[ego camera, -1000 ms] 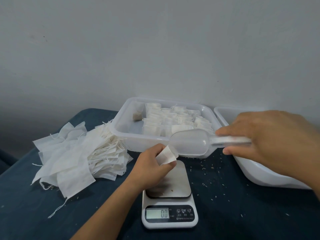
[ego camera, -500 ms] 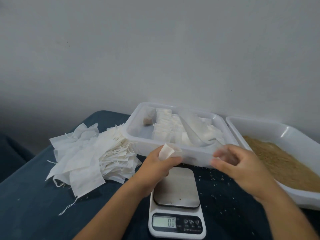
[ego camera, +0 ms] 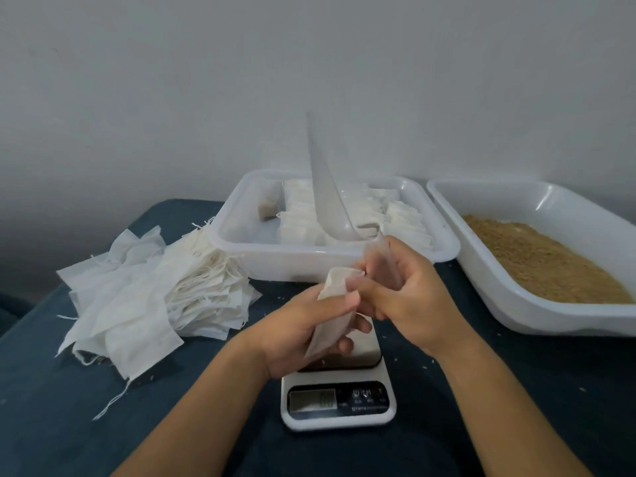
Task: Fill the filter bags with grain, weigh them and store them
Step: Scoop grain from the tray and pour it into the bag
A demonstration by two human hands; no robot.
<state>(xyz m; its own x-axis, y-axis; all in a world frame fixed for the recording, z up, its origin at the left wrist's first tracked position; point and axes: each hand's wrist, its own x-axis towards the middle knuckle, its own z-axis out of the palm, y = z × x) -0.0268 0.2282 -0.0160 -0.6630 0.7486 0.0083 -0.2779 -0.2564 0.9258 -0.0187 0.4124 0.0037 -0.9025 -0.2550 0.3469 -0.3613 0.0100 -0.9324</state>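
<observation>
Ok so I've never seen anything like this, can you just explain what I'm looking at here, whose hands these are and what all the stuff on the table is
There is no machine here. A person wears a camera on their head, so this one picture looks forward and down at their own two bare hands.

The left hand holds an open white filter bag. The right hand grips the handle of a clear plastic scoop, its bowl tipped up and blurred.

Under the hands stands a small kitchen scale with nothing on its plate; its display is too blurred to read. To the left lies a pile of empty filter bags. Behind is a clear tub holding bags stood in rows, apparently filled ones. To the right is a white tray of brown grain. Stray grains dot the dark blue tabletop.
</observation>
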